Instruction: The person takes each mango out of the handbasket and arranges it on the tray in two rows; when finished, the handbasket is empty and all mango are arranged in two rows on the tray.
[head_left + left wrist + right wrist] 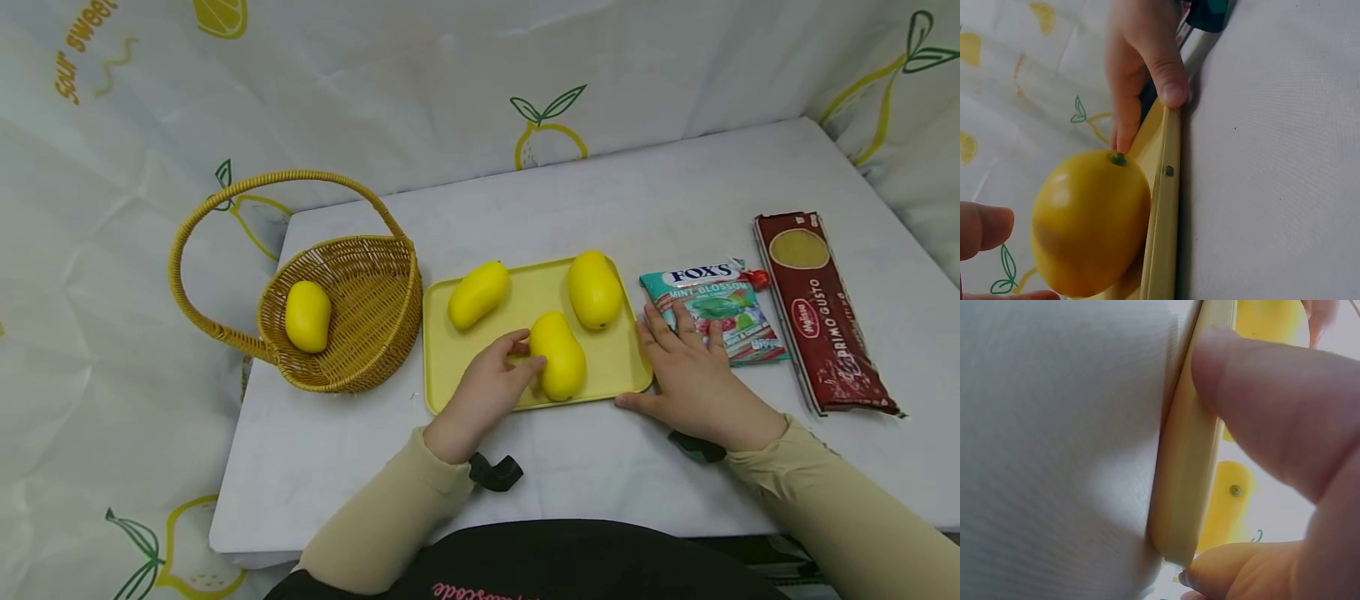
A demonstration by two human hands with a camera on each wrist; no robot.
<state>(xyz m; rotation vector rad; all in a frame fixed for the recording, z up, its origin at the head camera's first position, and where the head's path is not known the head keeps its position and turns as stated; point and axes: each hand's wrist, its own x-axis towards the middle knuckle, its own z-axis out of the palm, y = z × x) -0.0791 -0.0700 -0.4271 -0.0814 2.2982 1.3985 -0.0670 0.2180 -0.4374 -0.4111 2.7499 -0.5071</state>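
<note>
On the yellow tray (517,293) lie three yellow mangoes: one at left (478,295), one at right (595,290) and one near the front edge (558,357). My left hand (489,385) is at the left side of the front mango, thumb and fingers apart. In the left wrist view a gap shows between the thumb and this mango (1091,225). My right hand (693,379) lies at the tray's right end with fingers spread. Its thumb touches the tray rim (1188,469) in the right wrist view, and its other fingertips reach the candy bag (716,308).
A wicker basket (378,358) with a tall handle stands at the left, holding another mango (307,317). At the right lie a brown Melissa pasta pack (821,312) and a small red-wrapped candy (759,279). A lemon-print curtain (420,92) surrounds the white table (585,483).
</note>
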